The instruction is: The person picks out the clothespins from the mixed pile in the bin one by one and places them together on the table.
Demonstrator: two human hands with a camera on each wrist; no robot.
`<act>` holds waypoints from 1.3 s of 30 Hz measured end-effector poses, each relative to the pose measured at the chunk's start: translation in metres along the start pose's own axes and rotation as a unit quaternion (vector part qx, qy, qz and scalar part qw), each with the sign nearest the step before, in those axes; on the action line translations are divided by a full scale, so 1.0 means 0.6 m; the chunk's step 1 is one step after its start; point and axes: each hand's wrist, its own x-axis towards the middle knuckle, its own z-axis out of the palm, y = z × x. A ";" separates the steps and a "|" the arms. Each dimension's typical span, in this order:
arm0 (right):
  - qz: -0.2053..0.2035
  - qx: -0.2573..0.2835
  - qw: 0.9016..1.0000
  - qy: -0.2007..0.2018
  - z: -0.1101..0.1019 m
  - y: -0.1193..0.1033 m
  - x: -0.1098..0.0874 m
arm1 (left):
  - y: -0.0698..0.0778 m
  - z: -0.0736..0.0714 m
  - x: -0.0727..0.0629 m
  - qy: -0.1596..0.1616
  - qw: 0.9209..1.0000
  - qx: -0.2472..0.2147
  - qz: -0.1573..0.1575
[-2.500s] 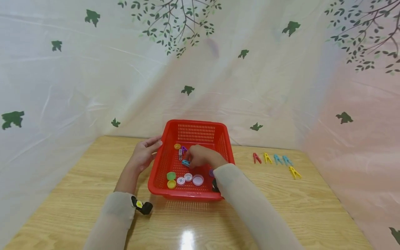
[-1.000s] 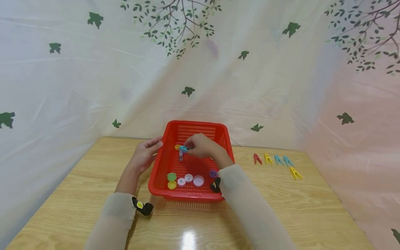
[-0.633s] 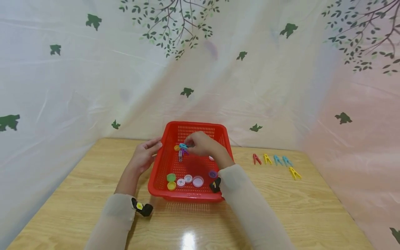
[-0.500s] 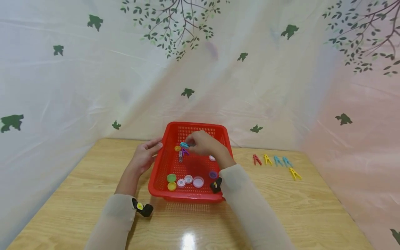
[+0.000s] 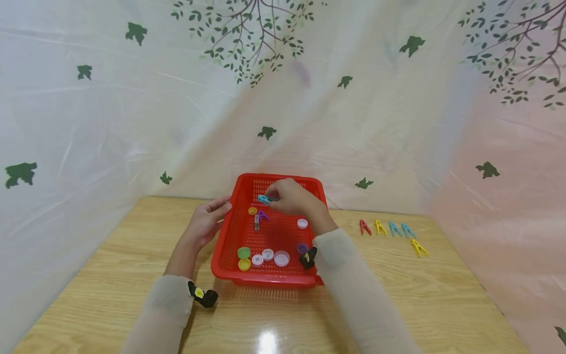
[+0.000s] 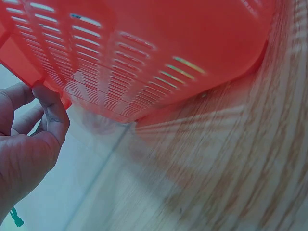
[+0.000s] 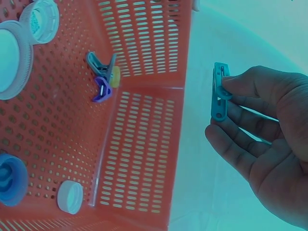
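Observation:
A red plastic basket (image 5: 276, 279) stands on the wooden table, tilted slightly to the view. My left hand (image 5: 204, 223) holds its left rim, thumb and fingers at the edge in the left wrist view. Above the basket's back part, my right hand (image 5: 294, 197) pinches a blue clothespin (image 7: 220, 91) between thumb and fingers. Below it on the basket floor lie a purple clothespin (image 5: 263, 216) and a grey one (image 5: 257, 222), beside a small orange-yellow cap (image 5: 252, 211).
Several bottle caps lie in the basket: green (image 5: 243, 252), yellow (image 5: 244, 264), purple (image 5: 302, 248) and white ones (image 5: 281, 258). Right of the basket, a red clothespin (image 5: 365, 227), yellow ones (image 5: 419, 248) and blue ones (image 5: 395, 228) lie on the table (image 5: 389, 290). A curtain hangs behind.
My right hand has picked up the blue clothespin from the basket floor, passed over the purple and grey clothespins, and risen toward the back rim. My left hand stays at the left rim.

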 end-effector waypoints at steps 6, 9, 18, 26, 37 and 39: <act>-0.006 -0.007 1.000 0.012 -0.015 0.002 -0.002 | -0.001 0.004 0.003 0.004 1.000 -0.001 -0.002; -0.005 -0.011 1.000 0.015 -0.022 0.004 -0.003 | -0.002 0.004 0.004 0.007 1.000 0.000 -0.004; 0.012 -0.015 1.000 0.025 -0.047 0.012 -0.016 | -0.004 0.005 0.006 0.002 1.000 -0.007 -0.005; 0.010 -0.030 0.999 0.025 -0.065 0.028 -0.028 | -0.004 0.003 0.007 0.003 1.000 -0.006 -0.004; 0.011 -0.044 0.999 0.027 -0.081 0.056 -0.041 | -0.001 0.001 0.003 0.008 1.000 0.001 -0.007; 0.013 -0.045 0.998 0.028 -0.084 0.062 -0.045 | -0.001 0.001 0.003 0.011 1.000 -0.003 -0.008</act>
